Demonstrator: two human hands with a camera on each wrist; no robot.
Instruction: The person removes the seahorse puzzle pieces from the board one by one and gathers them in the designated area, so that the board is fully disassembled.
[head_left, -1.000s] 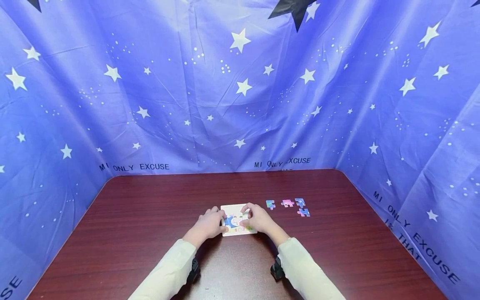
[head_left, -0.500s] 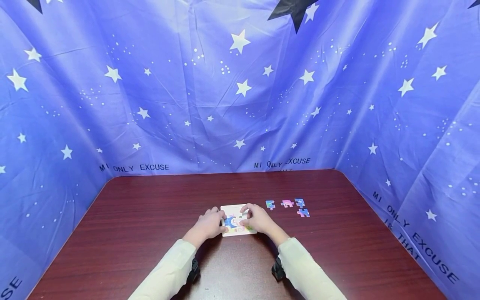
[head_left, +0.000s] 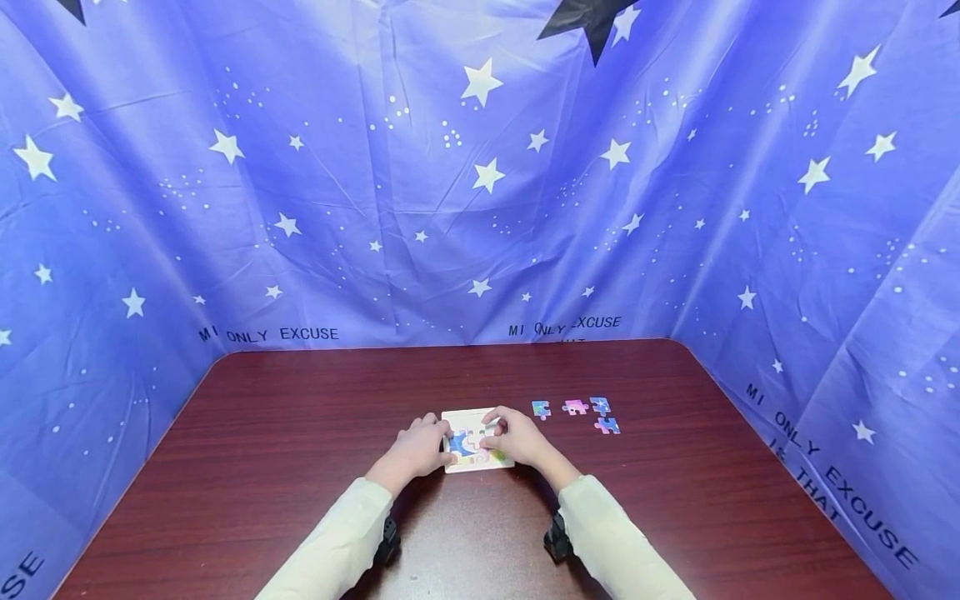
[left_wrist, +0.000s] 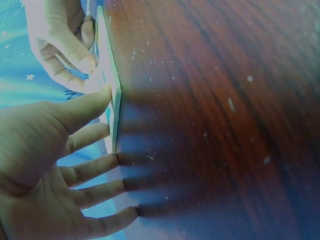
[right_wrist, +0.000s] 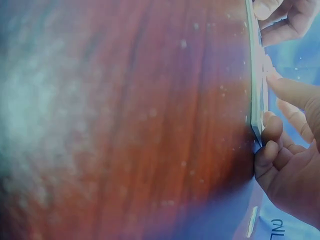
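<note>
A small pale puzzle board [head_left: 455,414] lies flat on the table, with blue, white and pink pieces set in it. My left hand [head_left: 420,446] rests at its left side; in the left wrist view its thumb [left_wrist: 90,106] touches the near edge, and the other fingers [left_wrist: 95,195] are fairly straight and spread, some with tips on the table. Over the board's right half, my right hand [head_left: 519,439] pinches a light-coloured puzzle piece [head_left: 477,439] between thumb and bent index finger, low over the board. The right wrist view shows its other fingers [right_wrist: 272,155] curled beside the board edge.
Loose puzzle pieces lie right of the board: a blue-green one [head_left: 540,409], a pink one [head_left: 575,407], and two blue-and-pink ones [head_left: 600,406] farther right. The dark red-brown table [head_left: 315,400] ends at a blue star-printed curtain [head_left: 420,275] behind and at both sides.
The right thumb and index finger have shifted very slightly over the board with the puzzle piece. The left hand and the loose pieces stay where they were.
</note>
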